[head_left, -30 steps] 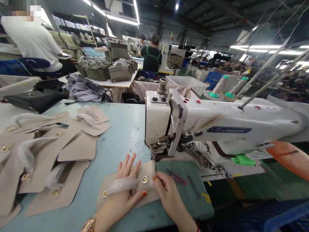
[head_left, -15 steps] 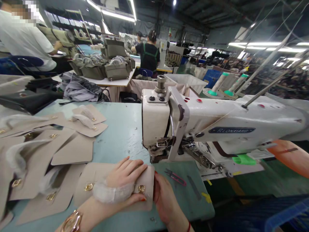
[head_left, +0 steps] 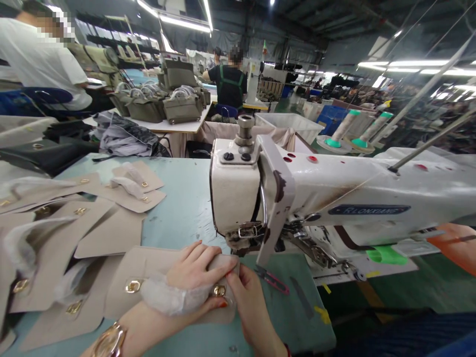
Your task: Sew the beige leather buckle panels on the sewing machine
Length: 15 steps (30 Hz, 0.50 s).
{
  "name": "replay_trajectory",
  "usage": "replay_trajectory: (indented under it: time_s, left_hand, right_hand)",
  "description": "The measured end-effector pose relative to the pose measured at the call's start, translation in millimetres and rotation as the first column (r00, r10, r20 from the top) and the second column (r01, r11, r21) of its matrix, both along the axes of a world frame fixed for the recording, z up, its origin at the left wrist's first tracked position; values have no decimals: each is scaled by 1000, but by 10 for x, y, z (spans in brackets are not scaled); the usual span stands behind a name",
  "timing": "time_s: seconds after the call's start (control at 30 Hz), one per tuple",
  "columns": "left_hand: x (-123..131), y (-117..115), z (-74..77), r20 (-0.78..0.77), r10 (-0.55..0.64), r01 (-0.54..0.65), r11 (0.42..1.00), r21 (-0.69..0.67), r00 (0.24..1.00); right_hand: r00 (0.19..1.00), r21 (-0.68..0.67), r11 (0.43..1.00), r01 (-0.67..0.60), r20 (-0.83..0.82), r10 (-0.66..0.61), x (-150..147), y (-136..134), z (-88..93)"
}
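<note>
Head view: compared with a second ago, the beige panel (head_left: 148, 267) is now lying lengthwise across the near edge of the blue table (head_left: 186, 198). Its right end is sitting closer under the head of the white sewing machine (head_left: 334, 198) than it was half a second ago. The left hand (head_left: 193, 272), whose fingers were spread and pointing away a second ago, is now lying palm down across the panel. Its fingers are together, loosely extended and pressing flat, not gripping anything. A strip of white foam wrap (head_left: 167, 297) is bunching against the heel of that hand, and a gold watch (head_left: 107, 342) is showing on the wrist. The right hand (head_left: 249, 302) has come up to the panel's right edge. Its fingers are bending in, with the tips touching the edge just beside a gold clasp (head_left: 219, 290); I cannot tell whether they are pinching or only nudging it. A second clasp (head_left: 133, 286) is showing near the panel's left end. Pink-handled snips (head_left: 273, 280) are lying just right of the right hand. More beige panels (head_left: 111, 233) are lying spread over the left of the table. Far off, a person in a white shirt (head_left: 40, 59) and another in a dark top (head_left: 230, 84) are working at other tables.
</note>
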<state>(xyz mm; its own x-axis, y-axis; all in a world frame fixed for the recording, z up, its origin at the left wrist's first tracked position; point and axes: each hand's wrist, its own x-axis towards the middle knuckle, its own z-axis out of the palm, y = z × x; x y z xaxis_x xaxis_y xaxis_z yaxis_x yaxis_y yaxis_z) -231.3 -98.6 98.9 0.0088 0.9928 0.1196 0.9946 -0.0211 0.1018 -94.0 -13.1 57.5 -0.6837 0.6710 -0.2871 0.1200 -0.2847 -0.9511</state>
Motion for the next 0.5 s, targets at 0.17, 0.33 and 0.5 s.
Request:
replay_trajectory:
  time_s: [0.17,0.33,0.5]
  left_hand:
    - [-134,-51,6,64,52,-58,993,106,997]
    - [-168,-20,-24,118,81,-92,991,94,990]
    - [-191,53,-52,80,108,-117,985,124,991]
  right_hand:
    - [992,41,994,-105,-65,108,-88,55,212]
    - [984,70,985,-158,-67,162,12,119,235]
    - [990,188,973,-136,66,125,405,229,202]
